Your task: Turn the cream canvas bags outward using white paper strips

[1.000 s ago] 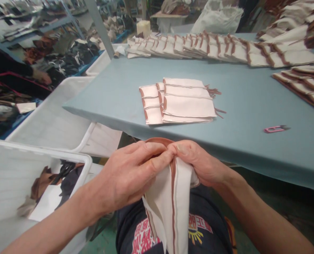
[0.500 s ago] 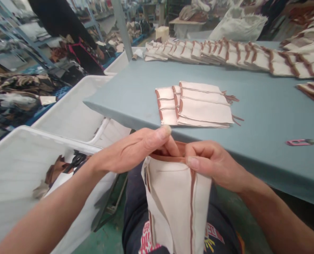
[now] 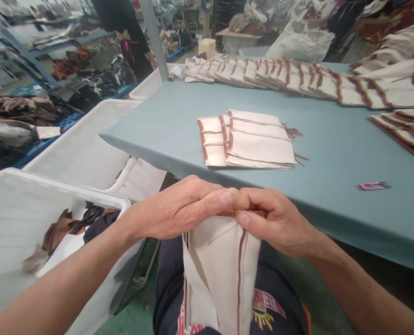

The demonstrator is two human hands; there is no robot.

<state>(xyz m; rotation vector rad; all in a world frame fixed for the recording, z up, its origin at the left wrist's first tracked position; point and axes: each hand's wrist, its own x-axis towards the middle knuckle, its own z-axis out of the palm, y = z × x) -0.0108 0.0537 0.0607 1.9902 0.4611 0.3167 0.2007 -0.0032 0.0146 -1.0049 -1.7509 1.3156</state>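
Observation:
A cream cloth bag with brown piping along its seams hangs from my hands over my lap. My right hand pinches its upper edge between thumb and bent fingers. My left hand is pressed over the top edge, its thumb stretched toward the right fingertips, touching or nearly so. The left fingers are mostly hidden behind the thumb and the cloth. The brown rim shows only as a sliver between the hands. On the table in front lies a small overlapping pile of flat cream pieces with brown edges.
Pink-handled thread snips lie on the blue-green table at right. A long row of cream pieces runs along its far side. White bins, one with scraps, stand at left. A metal post rises behind.
My left hand has moved right, and its thumb has come over to the right fingers. The brown rim, widely visible before, is now mostly covered. The view has shifted slightly.

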